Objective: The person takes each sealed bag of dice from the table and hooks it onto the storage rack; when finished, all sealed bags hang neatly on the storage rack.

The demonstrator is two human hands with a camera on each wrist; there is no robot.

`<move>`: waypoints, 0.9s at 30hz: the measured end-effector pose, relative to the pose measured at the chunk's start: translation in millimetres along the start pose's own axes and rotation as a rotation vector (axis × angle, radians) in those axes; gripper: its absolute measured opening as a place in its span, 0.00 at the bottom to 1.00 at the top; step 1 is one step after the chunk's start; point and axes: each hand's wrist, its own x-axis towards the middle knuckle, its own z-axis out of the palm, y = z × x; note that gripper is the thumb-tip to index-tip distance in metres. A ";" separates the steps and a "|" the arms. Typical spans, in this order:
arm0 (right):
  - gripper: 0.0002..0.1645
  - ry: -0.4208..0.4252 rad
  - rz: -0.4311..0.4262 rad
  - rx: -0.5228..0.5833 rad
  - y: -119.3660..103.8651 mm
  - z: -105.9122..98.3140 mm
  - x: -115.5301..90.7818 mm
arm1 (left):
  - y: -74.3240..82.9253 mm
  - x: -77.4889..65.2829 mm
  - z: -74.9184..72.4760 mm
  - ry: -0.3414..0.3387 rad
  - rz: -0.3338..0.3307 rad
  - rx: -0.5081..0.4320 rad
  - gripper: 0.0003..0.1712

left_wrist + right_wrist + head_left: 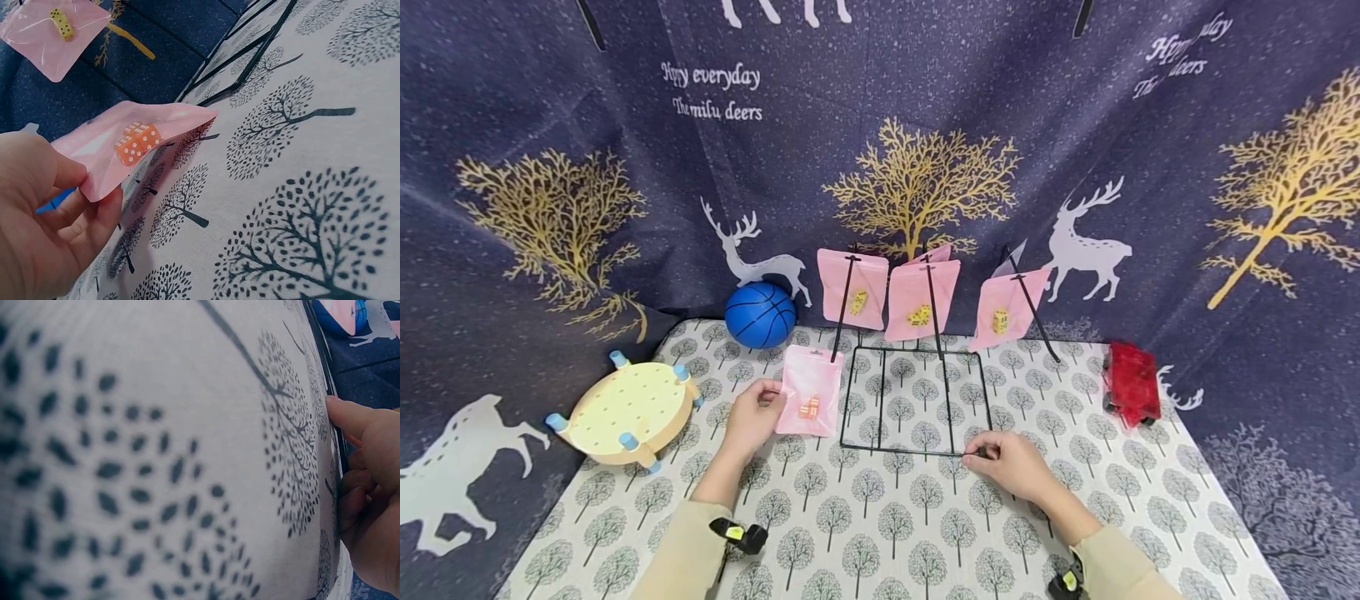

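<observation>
A pink zip bag (810, 392) with orange dice (137, 144) in it is pinched at its left edge by my left hand (756, 419). In the head view its top right part lies by the tip of the left hook of a black wire display rack (898, 451); whether it touches the hook I cannot tell. My right hand (1009, 462) holds the front bar of the rack's base near the right corner, fingers curled. From the hooks hang pink bags with yellow dice: a left bag (852, 287), a middle bag (922, 300) and a right bag (1011, 308).
Behind the rack's left side sits a blue ball (760, 315). A pale yellow round stool with blue-tipped legs (628, 412) lies upturned at the left. Far right is a red toy vehicle (1132, 383). A dark deer-print cloth (880, 83) hangs behind the tree-print tablecloth (895, 533).
</observation>
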 end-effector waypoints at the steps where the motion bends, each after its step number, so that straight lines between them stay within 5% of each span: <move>1: 0.05 0.000 -0.001 0.000 0.0 0.0 0.1 | 0.7 -1.3 -0.4 -0.005 0.014 -0.011 0.10; 14: 0.05 -0.008 -0.003 0.000 -1.6 -1.4 -0.7 | 14.1 -23.8 -5.5 -0.020 0.221 -0.114 0.08; 20: 0.05 -0.011 0.001 0.002 -1.7 -1.0 -0.4 | 40.3 -44.9 -11.8 -0.005 0.326 -0.178 0.09; 27: 0.05 -0.013 0.005 0.011 -3.0 -1.9 -0.7 | 58.7 -63.8 -16.4 -0.014 0.354 -0.252 0.08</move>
